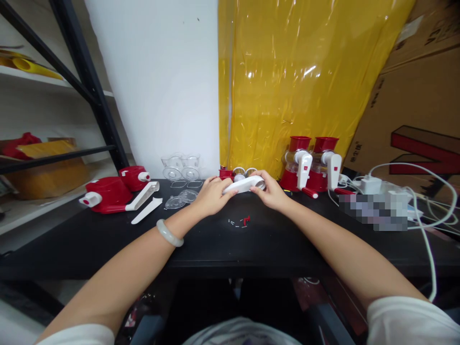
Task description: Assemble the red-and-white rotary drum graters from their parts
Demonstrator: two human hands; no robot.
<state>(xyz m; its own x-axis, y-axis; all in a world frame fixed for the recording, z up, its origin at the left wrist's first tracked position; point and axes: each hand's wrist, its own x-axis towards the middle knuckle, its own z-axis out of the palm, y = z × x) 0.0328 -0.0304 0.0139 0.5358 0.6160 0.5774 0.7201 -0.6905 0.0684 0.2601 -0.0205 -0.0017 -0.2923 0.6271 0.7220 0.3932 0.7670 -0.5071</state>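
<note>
Head view: both hands clamp a white handle [244, 184] at the counter's far middle.
Its long axis runs left-right, just above the counter [201, 239]; the left hand [212, 195] takes the left end and the right hand [272, 191] the right, each grip closed on it. Screws [237, 222] lie near, on the person's side. Red units [311, 165] stand just right, lids [181, 168] left. Room to move lies toward the near edge.

You've got the white plastic handle piece [244, 184] up off the surface: long, smooth, rounded at its right end, lying sideways and nearly level, pinched between your left hand [212, 196] and right hand [271, 191].
</note>
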